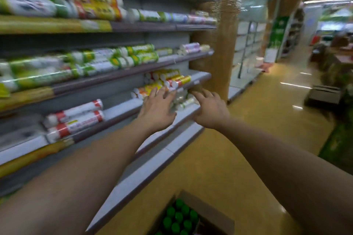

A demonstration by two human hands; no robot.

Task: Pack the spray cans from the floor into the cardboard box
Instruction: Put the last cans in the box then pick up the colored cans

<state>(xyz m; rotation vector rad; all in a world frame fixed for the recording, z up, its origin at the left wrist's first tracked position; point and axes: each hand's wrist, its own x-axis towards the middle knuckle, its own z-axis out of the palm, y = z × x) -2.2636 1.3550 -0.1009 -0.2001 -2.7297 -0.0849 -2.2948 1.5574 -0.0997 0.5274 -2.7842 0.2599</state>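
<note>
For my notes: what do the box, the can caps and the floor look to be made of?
Box: brown cardboard, matte, with a flap folded outward.
Caps: probably plastic, a smooth, glossy green; nothing below them shows.
Floor: a hard, polished yellow surface, perhaps vinyl or tile, since it mirrors the ceiling lights as bright streaks.

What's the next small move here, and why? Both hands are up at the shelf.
Probably lower both hands toward the cardboard box and look down. The left hand and right hand are open and hold nothing, out by the shelf, while the box with the green-capped cans sits on the floor below. No loose can shows in view.
</note>
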